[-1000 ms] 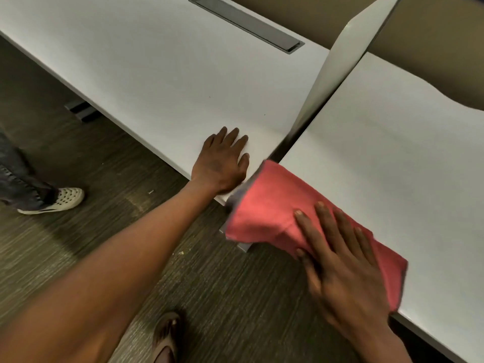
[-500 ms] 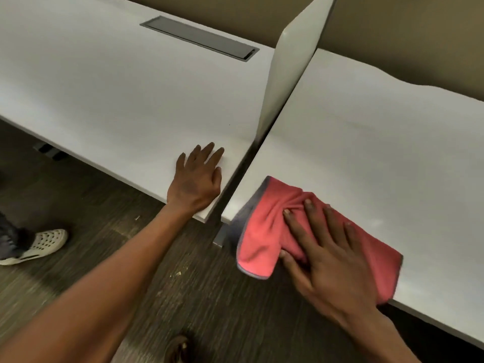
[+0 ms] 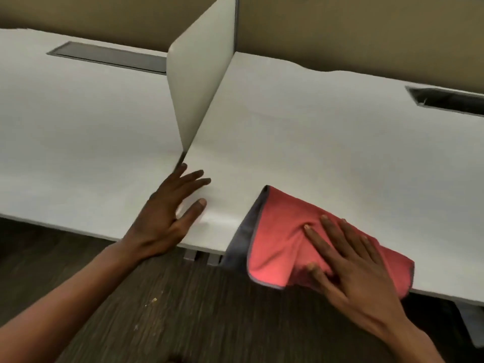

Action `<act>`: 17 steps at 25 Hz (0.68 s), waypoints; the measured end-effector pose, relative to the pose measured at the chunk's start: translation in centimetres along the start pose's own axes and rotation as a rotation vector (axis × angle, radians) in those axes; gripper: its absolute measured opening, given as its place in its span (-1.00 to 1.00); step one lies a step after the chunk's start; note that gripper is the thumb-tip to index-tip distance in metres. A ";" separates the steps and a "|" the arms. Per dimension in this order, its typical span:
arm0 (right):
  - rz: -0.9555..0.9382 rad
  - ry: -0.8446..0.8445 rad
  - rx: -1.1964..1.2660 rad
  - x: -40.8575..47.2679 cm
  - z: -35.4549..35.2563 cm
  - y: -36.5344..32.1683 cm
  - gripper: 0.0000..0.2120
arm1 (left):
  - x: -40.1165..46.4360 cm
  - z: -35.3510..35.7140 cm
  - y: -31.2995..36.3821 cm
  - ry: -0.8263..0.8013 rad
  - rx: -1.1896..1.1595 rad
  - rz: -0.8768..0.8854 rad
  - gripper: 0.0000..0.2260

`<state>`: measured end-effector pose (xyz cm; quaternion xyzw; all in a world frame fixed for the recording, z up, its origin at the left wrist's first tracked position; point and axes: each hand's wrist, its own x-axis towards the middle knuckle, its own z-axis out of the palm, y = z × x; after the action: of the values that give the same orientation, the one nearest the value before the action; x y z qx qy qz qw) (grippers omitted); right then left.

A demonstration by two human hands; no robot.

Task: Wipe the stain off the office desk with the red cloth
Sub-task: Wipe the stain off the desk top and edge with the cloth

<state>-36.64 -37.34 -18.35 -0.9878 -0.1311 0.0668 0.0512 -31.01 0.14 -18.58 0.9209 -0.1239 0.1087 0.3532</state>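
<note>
A: Where is your red cloth [image 3: 282,239] right now?

B: It sits at the lower right of the frame, on the front edge of the white bench [image 3: 327,142]. Part of it lies on the top and its left end droops over the edge, above the dark wood-look floor [image 3: 196,318]. A grey border and a grey underside show along that hanging end.

A: And your right hand [image 3: 351,263]?

B: Your right hand lies flat on the cloth with the fingers straight and spread, pointing toward the upper left. That grip is wide; it presses the cloth down and curls round nothing. The thumb rests near the cloth's lower edge.

A: What about your left hand [image 3: 170,216]?

B: It is at the lower centre of the frame, palm down on the bench near the front edge, just below the foot of the white divider panel [image 3: 199,82]. Its fingers are straight and fanned out, so that grip is wide too, and it holds nothing. It is well apart from the cloth.

A: Can you see the stain?

B: I cannot tell; the white top looks even and the picture is a little blurred.

A: Anything else on the bench?

B: A grey cable slot [image 3: 110,57] at the upper left, partly behind the divider, and a dark opening [image 3: 450,100] at the right edge of the frame. A tan wall panel [image 3: 353,30] runs along the top.
</note>
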 end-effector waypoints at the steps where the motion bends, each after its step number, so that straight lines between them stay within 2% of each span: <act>1: 0.019 -0.016 0.001 0.4 -0.2 1.5 -0.36 | 0.4 0.9 0.7 -0.063 0.055 0.036 -0.55; 4: 0.063 0.010 0.004 4.7 -1.2 3.6 -0.31 | 2.8 2.5 1.3 -0.121 0.178 0.034 -0.52; 8: 0.199 0.050 0.038 9.3 -2.3 2.5 -0.18 | 4.6 2.4 0.5 -0.095 0.231 -0.033 -0.49; 13: -0.018 0.077 0.073 3.7 1.6 -2.4 -0.24 | 3.8 -0.6 -3.1 -0.055 0.279 -0.114 -0.50; 17: -0.070 0.070 0.066 7.3 0.9 -2.2 -0.29 | 2.8 -2.5 -7.6 -0.065 0.285 -0.270 -0.54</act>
<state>-30.38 -33.21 -19.80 -0.9821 -0.1616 0.0344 0.0906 -26.35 6.83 -20.69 0.9729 0.0059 0.0472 0.2263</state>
